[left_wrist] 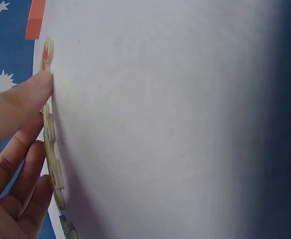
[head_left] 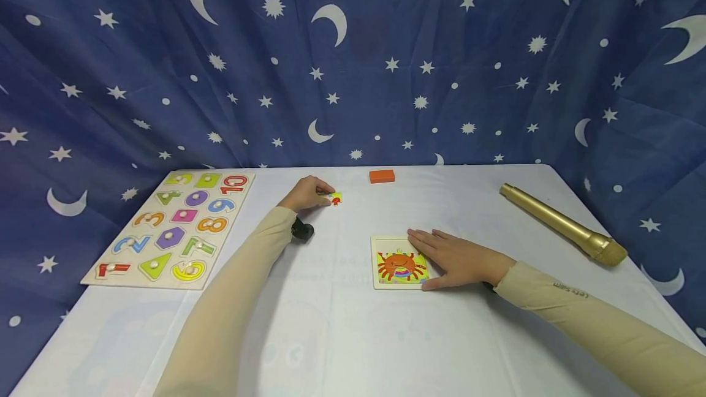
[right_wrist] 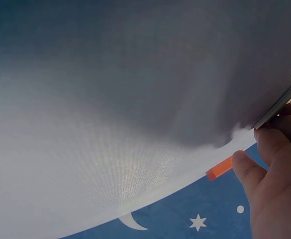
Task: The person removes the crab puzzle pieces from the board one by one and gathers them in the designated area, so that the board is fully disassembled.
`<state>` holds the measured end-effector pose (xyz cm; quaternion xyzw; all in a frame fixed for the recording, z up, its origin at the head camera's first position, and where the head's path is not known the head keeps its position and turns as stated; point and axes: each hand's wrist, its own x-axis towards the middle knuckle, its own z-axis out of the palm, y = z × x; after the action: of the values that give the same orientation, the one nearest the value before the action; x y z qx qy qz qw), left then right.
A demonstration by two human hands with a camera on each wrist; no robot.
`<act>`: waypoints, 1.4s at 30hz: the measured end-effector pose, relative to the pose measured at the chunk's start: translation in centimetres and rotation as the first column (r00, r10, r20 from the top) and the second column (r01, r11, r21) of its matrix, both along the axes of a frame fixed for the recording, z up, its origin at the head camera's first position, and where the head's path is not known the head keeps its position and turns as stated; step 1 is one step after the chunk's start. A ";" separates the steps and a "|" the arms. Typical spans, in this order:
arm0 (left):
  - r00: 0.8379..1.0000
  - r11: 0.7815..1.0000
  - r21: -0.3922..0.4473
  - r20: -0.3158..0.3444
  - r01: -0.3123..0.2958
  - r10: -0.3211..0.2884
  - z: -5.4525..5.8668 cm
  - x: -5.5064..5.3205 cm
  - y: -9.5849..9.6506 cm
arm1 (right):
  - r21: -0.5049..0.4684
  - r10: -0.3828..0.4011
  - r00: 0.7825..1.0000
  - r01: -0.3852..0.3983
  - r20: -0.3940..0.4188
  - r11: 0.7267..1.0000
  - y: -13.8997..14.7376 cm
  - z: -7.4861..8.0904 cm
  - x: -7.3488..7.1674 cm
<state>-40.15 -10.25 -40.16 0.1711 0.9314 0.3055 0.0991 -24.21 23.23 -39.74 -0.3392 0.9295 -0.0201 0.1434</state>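
Observation:
In the head view my left hand point(head_left: 307, 193) is at the back of the table, its thumb and fingers pinching a small jigsaw puzzle piece point(head_left: 337, 196) with yellow and red print. The left wrist view shows this piece point(left_wrist: 46, 52) nearly edge-on by the thumb, with several more pieces point(left_wrist: 54, 159) in a line under the other fingers. My right hand point(head_left: 460, 260) rests with fingers spread over the right side of a square puzzle board point(head_left: 377, 242). Orange crab pieces point(head_left: 397, 267) fill its lower part; a pale strip shows at its top.
A number-and-shape peg board point(head_left: 149, 244) lies at the left. An orange block point(head_left: 382, 176) sits near the back edge. On the right lies a gold microphone point(head_left: 562, 223). Behind the white table point(head_left: 342, 336) hangs a blue star-and-moon curtain point(head_left: 364, 35).

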 end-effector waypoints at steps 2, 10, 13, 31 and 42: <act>1.000 1.000 0.003 -0.010 0.006 -0.006 0.0 0.0 -0.3 | -0.004 -0.002 1.000 0.002 0.003 1.000 0.0 0.0 0.0; 0.993 0.994 0.104 -0.104 -0.037 0.048 1.3 0.7 -1.8 | -0.017 -0.001 1.000 0.001 0.006 1.000 0.1 0.0 0.0; 0.988 0.991 0.123 -0.137 -0.054 0.070 2.5 1.6 -2.1 | -0.013 0.001 1.000 -0.001 0.000 1.000 0.1 -0.2 -0.1; 0.963 0.972 0.082 -0.180 0.218 -0.201 4.3 9.1 1.0 | -0.009 0.018 1.000 -0.018 -0.019 1.000 0.2 -0.3 -0.1; 0.948 0.948 0.050 -0.068 0.315 -0.311 2.0 12.4 5.4 | 0.002 0.001 1.000 -0.001 -0.002 1.000 0.1 -0.3 -0.2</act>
<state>-27.73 -4.87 -38.15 0.3287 0.8854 0.3085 0.1137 -24.42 23.30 -40.00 -0.3394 0.9295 -0.0189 0.1430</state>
